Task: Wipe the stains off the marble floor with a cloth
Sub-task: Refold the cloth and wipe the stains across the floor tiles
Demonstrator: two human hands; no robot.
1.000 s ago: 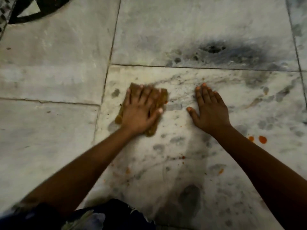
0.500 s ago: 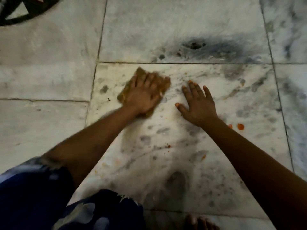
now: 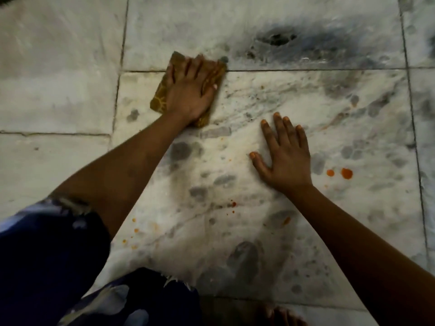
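Cloth (image 3: 164, 95): on marble floor (image 3: 259, 208) at the tile's far-left corner, long axis running near-to-far.
Left hand (image 3: 188, 90): fingers spread flat, pressing it.
Right hand (image 3: 286, 158): flat, bracing.
Stains (image 3: 346, 173): orange, near-right of the cloth; right hand nearer.

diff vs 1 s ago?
The left hand pushed the cloth away from the person, up to the tile joint, its far edge now over it. Nothing grasped or released. The right hand stays flat on the floor; the orange spots remain unwiped.
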